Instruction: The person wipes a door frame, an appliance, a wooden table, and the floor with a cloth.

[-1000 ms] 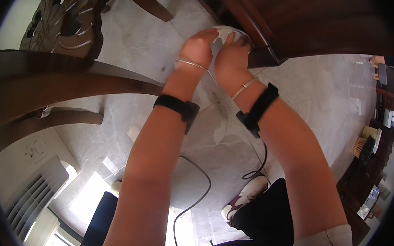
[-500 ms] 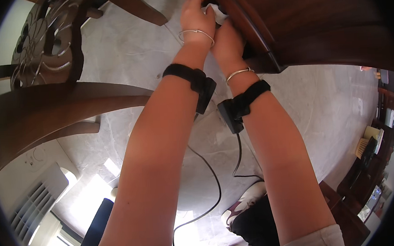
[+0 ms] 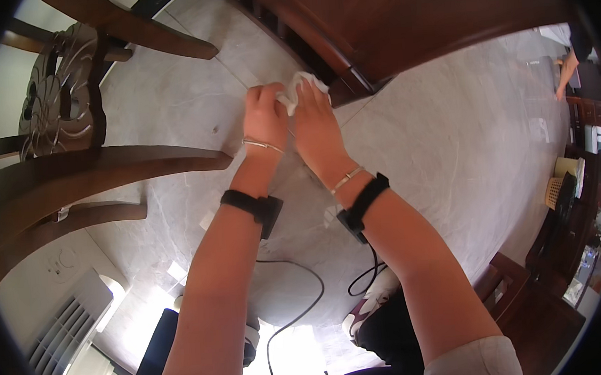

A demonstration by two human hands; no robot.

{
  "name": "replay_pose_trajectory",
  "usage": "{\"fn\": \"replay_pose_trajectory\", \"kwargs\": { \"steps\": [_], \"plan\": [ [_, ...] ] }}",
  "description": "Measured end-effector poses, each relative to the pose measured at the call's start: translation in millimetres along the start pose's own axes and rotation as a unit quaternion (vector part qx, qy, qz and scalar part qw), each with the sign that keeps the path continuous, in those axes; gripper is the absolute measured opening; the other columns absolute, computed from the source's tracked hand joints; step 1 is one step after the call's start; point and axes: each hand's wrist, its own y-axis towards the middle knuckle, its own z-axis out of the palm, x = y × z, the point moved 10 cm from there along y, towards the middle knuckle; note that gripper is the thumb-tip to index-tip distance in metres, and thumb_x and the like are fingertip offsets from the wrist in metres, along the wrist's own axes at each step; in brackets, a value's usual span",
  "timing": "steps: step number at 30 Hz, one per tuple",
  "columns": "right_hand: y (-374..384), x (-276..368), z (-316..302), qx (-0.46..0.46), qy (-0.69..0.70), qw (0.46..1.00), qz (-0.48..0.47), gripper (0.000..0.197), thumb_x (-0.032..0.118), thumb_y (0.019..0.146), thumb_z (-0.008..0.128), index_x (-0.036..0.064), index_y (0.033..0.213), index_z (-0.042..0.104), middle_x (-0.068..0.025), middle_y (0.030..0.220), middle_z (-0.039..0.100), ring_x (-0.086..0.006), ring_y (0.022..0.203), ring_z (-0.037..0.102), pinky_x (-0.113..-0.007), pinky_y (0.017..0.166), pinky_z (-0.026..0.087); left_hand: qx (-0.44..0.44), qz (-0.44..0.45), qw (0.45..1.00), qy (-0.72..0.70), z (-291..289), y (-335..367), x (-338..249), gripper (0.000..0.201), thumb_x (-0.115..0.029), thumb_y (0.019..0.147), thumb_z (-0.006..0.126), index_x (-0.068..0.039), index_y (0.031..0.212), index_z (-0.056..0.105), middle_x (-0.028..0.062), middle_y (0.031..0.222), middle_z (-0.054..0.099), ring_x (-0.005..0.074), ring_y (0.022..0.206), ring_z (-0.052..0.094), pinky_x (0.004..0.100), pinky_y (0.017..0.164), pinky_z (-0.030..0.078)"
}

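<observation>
A crumpled white cloth or tissue is between my two hands, beside the foot of the dark wooden furniture. My right hand has its fingers laid over the cloth, gripping it. My left hand is closed, its fingers curled around the cloth's left end. The two hands are close together over the grey tiled floor. Each wrist carries a bangle, and each forearm has a black strap with a small box. How much of the cloth lies under the fingers is hidden.
Carved wooden chair legs reach in from the left. A louvred white appliance stands at lower left. Black cables hang near my feet. Another person's leg shows at far right, above a basket on dark furniture.
Both hands have drawn back toward me and left, out from beside the dark furniture's base. My right hand and more of the white cloth now show. The view has shifted too.
</observation>
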Motion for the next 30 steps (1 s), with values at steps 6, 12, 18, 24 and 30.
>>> {"fn": "replay_pose_trajectory", "kwargs": {
  "steps": [6, 12, 18, 24, 30],
  "plan": [
    [-83, -50, -9, 0.066, -0.042, 0.995, 0.063, 0.049, 0.005, 0.079, 0.048, -0.0089, 0.125, 0.038, -0.0212, 0.133, 0.038, -0.0348, 0.127, 0.033, -0.044, 0.104, 0.029, 0.186, 0.124, 0.970, 0.094, 47, -61, -41, 0.027, 0.003, 0.071, 0.056, -0.006, 0.097, 0.058, 0.0112, 0.098, 0.051, 0.0292, 0.091, 0.051, 0.0378, 0.077, 0.045],
    [-75, -77, -10, 0.030, -0.024, 0.997, 0.073, 0.049, 0.012, 0.079, 0.053, -0.0075, 0.122, 0.044, -0.0209, 0.135, 0.037, -0.0353, 0.127, 0.032, -0.044, 0.103, 0.029, 0.246, 0.238, 0.920, 0.192, 80, -69, -72, 0.036, -0.006, 0.072, 0.060, -0.004, 0.108, 0.055, 0.0091, 0.112, 0.049, 0.0294, 0.102, 0.048, 0.0407, 0.087, 0.041],
    [-73, -88, -15, 0.043, -0.042, 0.988, 0.141, 0.045, 0.015, 0.079, 0.053, -0.0044, 0.120, 0.048, -0.0176, 0.136, 0.038, -0.0362, 0.127, 0.033, -0.044, 0.103, 0.028, 0.284, 0.224, 0.900, 0.243, 91, -80, -78, 0.041, -0.009, 0.075, 0.056, -0.004, 0.115, 0.051, 0.0107, 0.116, 0.049, 0.0293, 0.109, 0.047, 0.0394, 0.091, 0.040],
    [-119, -70, -27, 0.148, 0.033, 0.987, -0.062, 0.041, 0.015, 0.081, 0.051, 0.0041, 0.121, 0.051, -0.0127, 0.136, 0.039, -0.0337, 0.128, 0.033, -0.046, 0.102, 0.028, 0.328, 0.248, 0.875, 0.258, 64, -153, -66, 0.047, -0.009, 0.081, 0.054, 0.003, 0.125, 0.043, 0.0190, 0.131, 0.038, 0.0355, 0.122, 0.037, 0.0412, 0.102, 0.034],
    [-57, -135, -36, 0.007, -0.008, 1.000, 0.028, 0.038, 0.014, 0.081, 0.049, 0.0054, 0.118, 0.053, -0.0127, 0.135, 0.041, -0.0337, 0.127, 0.033, -0.047, 0.101, 0.029, 0.316, 0.229, 0.893, 0.224, 149, -85, -88, 0.052, -0.012, 0.084, 0.051, 0.005, 0.130, 0.035, 0.0222, 0.138, 0.029, 0.0365, 0.129, 0.027, 0.0419, 0.106, 0.027]
  ]
}}
